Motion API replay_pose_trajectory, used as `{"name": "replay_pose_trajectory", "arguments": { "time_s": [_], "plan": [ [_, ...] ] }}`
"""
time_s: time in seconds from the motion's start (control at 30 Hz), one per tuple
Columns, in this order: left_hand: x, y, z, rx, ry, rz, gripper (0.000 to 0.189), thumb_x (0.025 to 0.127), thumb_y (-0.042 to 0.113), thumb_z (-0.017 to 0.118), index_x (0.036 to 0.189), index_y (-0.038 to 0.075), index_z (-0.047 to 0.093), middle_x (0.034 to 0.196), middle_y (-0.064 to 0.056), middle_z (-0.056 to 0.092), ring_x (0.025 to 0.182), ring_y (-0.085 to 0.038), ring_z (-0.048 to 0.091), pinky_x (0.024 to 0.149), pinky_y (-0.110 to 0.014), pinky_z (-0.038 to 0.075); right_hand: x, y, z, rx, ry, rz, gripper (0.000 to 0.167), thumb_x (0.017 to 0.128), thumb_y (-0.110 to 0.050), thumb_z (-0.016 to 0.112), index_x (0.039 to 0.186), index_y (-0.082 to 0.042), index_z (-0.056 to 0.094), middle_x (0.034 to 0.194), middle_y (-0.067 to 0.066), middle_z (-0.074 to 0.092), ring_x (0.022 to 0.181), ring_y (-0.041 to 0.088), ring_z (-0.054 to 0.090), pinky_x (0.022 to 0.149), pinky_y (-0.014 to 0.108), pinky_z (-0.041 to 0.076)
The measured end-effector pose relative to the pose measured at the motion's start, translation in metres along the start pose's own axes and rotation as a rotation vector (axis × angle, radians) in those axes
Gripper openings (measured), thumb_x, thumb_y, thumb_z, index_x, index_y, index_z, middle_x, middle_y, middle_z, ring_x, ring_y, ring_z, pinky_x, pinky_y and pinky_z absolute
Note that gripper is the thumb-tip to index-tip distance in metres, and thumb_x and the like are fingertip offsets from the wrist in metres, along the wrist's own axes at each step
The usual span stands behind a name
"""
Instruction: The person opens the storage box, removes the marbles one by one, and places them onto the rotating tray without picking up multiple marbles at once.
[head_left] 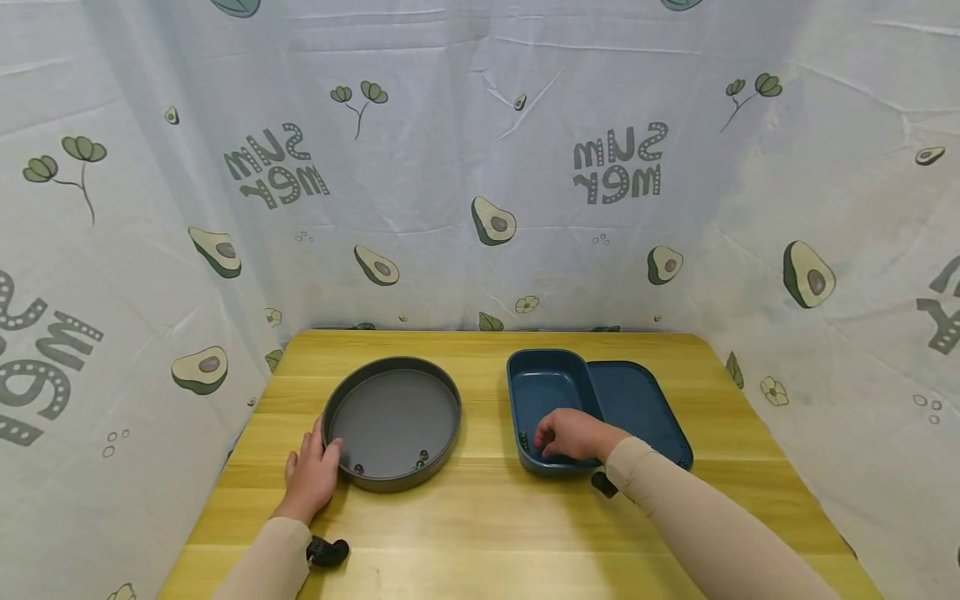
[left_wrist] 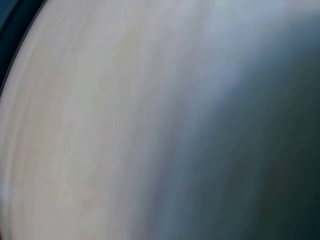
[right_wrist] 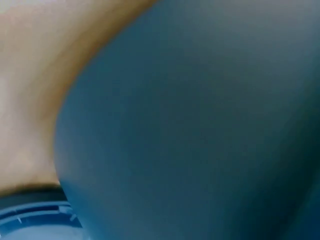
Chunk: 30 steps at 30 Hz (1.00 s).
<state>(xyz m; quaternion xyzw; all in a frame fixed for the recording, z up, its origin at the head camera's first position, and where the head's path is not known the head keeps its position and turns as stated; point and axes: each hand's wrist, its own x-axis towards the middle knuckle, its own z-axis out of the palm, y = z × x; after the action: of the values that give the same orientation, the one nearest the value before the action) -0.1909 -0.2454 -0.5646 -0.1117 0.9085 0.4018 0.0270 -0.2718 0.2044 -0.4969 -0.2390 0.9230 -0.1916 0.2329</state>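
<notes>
A round dark grey pan stands on the left side of the table, with a few small dark marbles near its front edge. My left hand rests against the pan's left side, thumb at the rim and fingers spread along the outer wall. To the right is a deep blue box. Into it reaches my right hand, fingers bent downward near the front. Small dark green marbles lie in the box's left front corner, just beside these fingertips. Whether the fingertips pinch anything is hidden.
Against the box's right side lies a flat blue lid or tray. The wooden table ends at the back against a curtain printed with avocados. Both wrist views are mostly blurred by close surfaces.
</notes>
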Motion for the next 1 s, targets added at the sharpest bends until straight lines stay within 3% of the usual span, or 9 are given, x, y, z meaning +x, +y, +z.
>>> {"name": "replay_pose_trajectory", "arguments": {
  "time_s": [0.47,0.83,1.0],
  "plan": [
    [-0.001,0.002,0.000,-0.014,-0.003,-0.003,0.070,0.114,0.037,0.031,0.170,0.006,0.002,0.174,-0.030,0.009,0.162,-0.050,0.001,0.127,-0.068,-0.012,0.010,0.001,0.015,-0.053,-0.012,-0.042,0.014,0.093,-0.006,0.077,0.088,-0.020,0.078,0.089,-0.006,0.075,0.083,0.010,0.065,0.080,0.035,0.059],
    [-0.001,0.001,-0.001,-0.022,0.002,0.004,0.070,0.114,0.037,0.031,0.170,0.007,0.002,0.174,-0.029,0.010,0.162,-0.049,0.001,0.127,-0.068,-0.012,0.019,0.002,0.023,-0.045,0.088,-0.035,0.007,0.096,-0.015,0.076,0.092,-0.018,0.080,0.094,-0.007,0.077,0.087,0.012,0.067,0.081,0.036,0.058],
    [-0.001,0.001,-0.001,-0.019,0.004,0.005,0.070,0.114,0.036,0.031,0.170,0.006,0.003,0.173,-0.030,0.012,0.162,-0.050,0.002,0.127,-0.068,-0.012,0.018,0.000,0.023,-0.022,0.140,-0.019,0.007,0.093,-0.016,0.079,0.086,-0.017,0.080,0.088,-0.008,0.076,0.081,0.011,0.064,0.077,0.034,0.057]
  ]
}}
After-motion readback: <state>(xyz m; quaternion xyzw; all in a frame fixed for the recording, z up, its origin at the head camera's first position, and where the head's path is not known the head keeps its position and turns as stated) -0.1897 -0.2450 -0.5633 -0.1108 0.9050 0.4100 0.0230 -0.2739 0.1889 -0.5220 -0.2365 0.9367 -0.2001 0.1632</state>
